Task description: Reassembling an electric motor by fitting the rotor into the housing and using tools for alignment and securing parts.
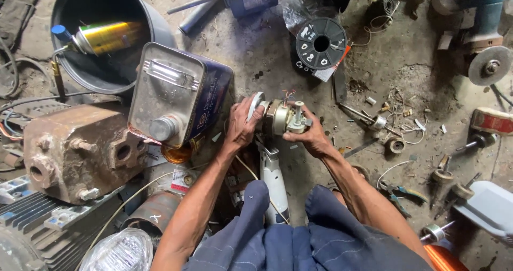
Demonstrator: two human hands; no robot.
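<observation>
Both hands clamp the small fan motor (282, 116) just above the floor, left hand (241, 127) wrapped on its front end, right hand (310, 136) under the back w/ shaft up: best keep it level, clear of the blue tin can (179, 92) & wire spool (321, 43).

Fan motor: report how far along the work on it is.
Done: the fan motor is bare, with no blades or guard, and loose wires show on top. In hand: the left hand grips its front end and the right hand its rear gearbox, above the white stand neck. Left: pliers lie unused.
</observation>
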